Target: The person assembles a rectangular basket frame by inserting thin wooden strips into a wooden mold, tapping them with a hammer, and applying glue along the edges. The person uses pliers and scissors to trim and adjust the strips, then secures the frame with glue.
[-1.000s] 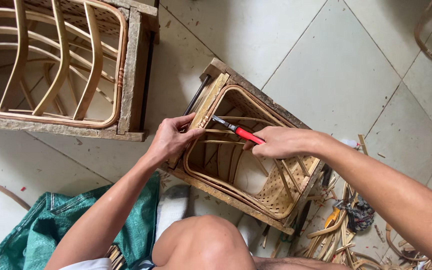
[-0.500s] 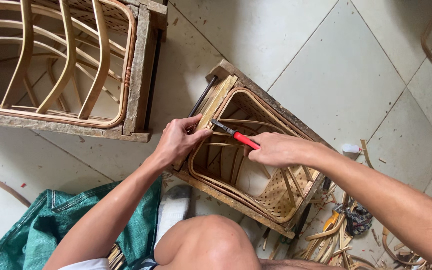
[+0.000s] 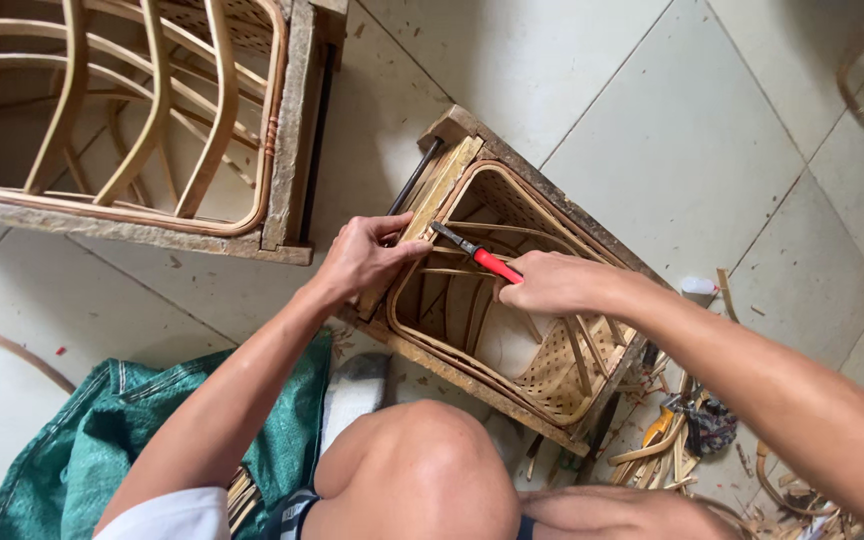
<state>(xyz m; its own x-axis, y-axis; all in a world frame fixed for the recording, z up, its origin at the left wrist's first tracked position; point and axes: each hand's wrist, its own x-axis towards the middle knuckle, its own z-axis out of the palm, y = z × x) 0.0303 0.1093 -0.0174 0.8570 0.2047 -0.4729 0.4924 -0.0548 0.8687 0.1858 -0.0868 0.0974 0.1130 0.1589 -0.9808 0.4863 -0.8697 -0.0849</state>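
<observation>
Rattan is being worked on a pale tiled floor (image 3: pixel 652 130), seen from above the person's own knee. The small rattan chair frame (image 3: pixel 512 300) is lying on its side in the middle of the view, set inside a rough wooden jig whose planks are framing it on all sides. The left hand (image 3: pixel 362 258) is resting on the near left edge of that frame, fingers curled over a flat wooden strip (image 3: pixel 422 215) and pinching it against the rim, thumb pointing toward the tool. The right hand (image 3: pixel 552 283) is closing fully around the red handle of a screwdriver (image 3: pixel 474 252), whose dark shaft is pointing up and left, its tip lying just beside the left thumb at the inner edge of the rim. Both forearms are reaching in from the bottom and the right of the view.

A second, larger rattan chair frame (image 3: pixel 132 120) is sitting in its own wooden jig at the upper left, well apart from the hands. A green woven sack (image 3: pixel 102 440) is lying crumpled on the floor at the lower left, beside the knee. Offcuts of cane and scraps (image 3: pixel 682 440) are littering the tiles at the lower right, near the corner of the small jig.
</observation>
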